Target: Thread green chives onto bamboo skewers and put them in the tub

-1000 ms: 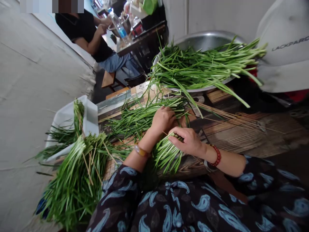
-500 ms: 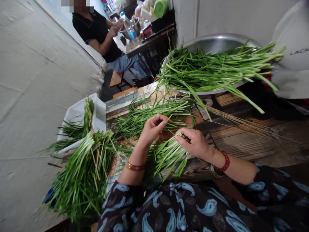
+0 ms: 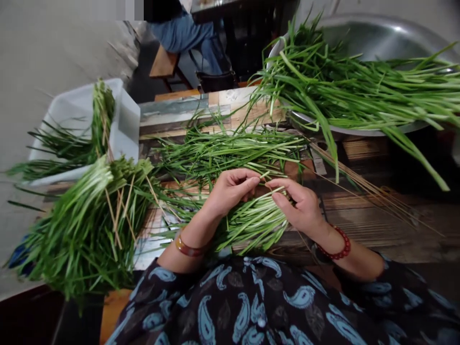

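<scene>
My left hand is closed, with thumb and forefinger pinching the pale end of a garlic chive stalk. Close beside it, my right hand curls over the cut ends of a bunch of garlic chives, which lie between its thumb and forefinger. A thin stick runs out below the right palm; where it meets the bunch is hidden. Just beyond both hands, a loose pile of garlic chives is spread on the wood-patterned table.
A steel basin heaped with chives stands at the back right. Thin bamboo sticks lie on the right. To the left are a white plastic tub and a large pile of skewered chive bunches. Beyond the table, a person's jeans show near a stool.
The view has tipped downward, cutting off most of the other person. My right hand has loosened its curl, its forefinger reaching toward my left fingertips, and the hands are closer together.
</scene>
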